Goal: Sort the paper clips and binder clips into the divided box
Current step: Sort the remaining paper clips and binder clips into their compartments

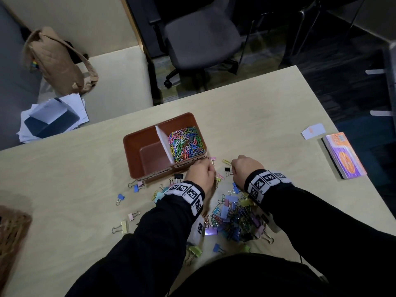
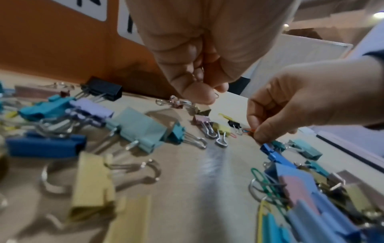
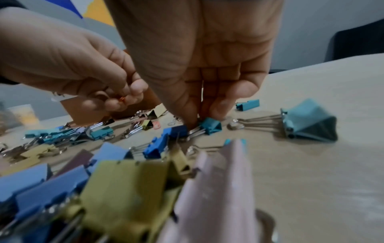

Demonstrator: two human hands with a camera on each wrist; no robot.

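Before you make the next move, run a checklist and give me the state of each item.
1. Right hand grips the orange paper clip: ok, pinched at the fingertips.
2. Left hand free: not ok, its fingers curl round a small clip.
3. Divided box close by: ok, just ahead of both hands.
4. Left compartment ready for binder clips: ok, nothing in it.
5. Binder clips sorted: not ok, they lie on the table.

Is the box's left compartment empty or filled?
Empty: the left compartment shows bare brown floor, while paper clips fill the right one.
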